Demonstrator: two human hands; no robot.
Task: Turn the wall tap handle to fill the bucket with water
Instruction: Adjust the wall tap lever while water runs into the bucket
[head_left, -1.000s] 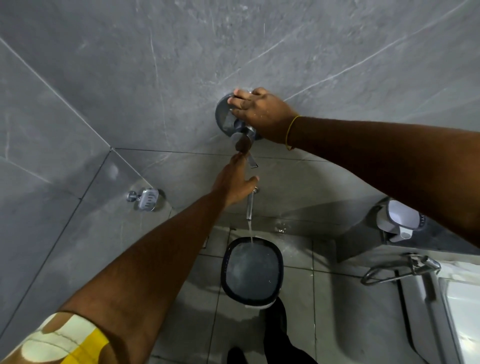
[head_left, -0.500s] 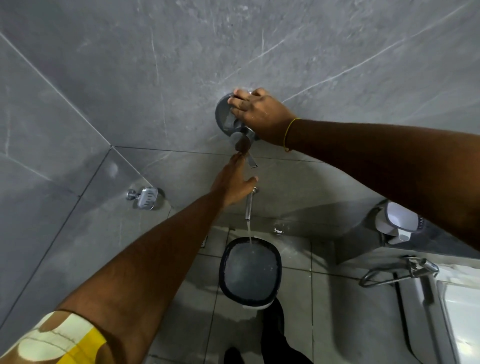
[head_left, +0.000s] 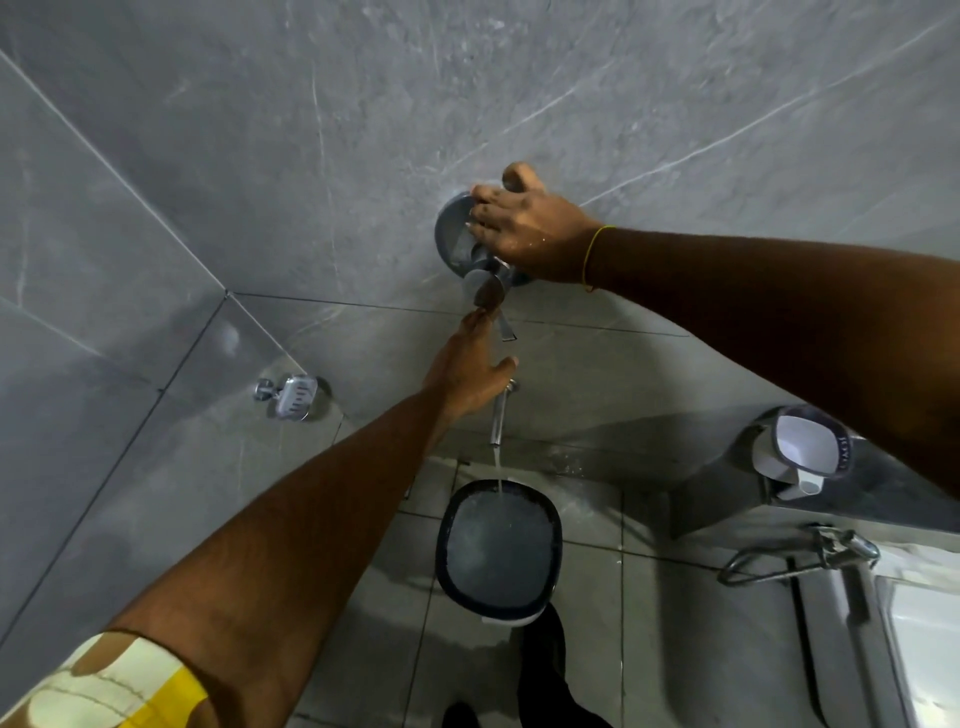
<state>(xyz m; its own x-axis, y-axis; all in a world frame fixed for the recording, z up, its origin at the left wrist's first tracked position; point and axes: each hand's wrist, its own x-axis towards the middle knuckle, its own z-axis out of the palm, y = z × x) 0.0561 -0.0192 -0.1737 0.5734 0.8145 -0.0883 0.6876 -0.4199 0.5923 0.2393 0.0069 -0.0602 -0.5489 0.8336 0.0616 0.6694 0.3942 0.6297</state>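
Chrome spout (head_left: 497, 415) now pours harder into my bucket (head_left: 498, 551) at 6 o'clock (filling well), right hand (head_left: 524, 228) still clasping the handle plate (head_left: 451, 234), left hand (head_left: 467, 371) fingers loosely spread.

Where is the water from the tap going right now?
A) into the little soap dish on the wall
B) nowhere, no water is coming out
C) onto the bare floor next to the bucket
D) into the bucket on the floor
D: a thin stream of water falls from the spout straight into the bucket, which already holds water.
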